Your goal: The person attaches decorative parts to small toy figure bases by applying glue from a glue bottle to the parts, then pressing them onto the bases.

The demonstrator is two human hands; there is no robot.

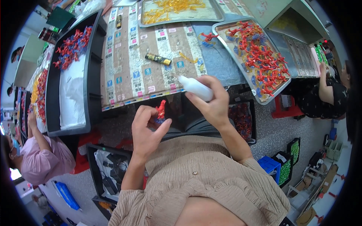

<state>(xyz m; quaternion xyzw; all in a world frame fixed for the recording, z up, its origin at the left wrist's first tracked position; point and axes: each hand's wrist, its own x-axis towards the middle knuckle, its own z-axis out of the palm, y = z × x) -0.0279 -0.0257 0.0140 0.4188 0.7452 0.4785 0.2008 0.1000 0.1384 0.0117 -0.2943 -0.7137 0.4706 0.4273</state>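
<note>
Between the fingertips of my left hand (pixel 146 130) is a small red and blue figurine (pixel 161 110), held upright over my lap just off the table's front edge. My right hand (pixel 214 98) wraps round a white squeeze bottle (pixel 197 88) with a thin tip. The bottle is tilted, its tip pointing left over the table edge, apart from the figurine. Farther in on the table lie a black and gold tube-shaped container (pixel 158 59) and a thin yellow translucent piece (pixel 187 57).
A metal tray (pixel 268 100) of red and blue figurines stands on the right; another tray (pixel 141 19) holds yellow pieces at the back. At left is a black bin (pixel 90 90) partly filled with figurines. Co-workers sit at both sides. Crates (pixel 90 154) stand on the floor.
</note>
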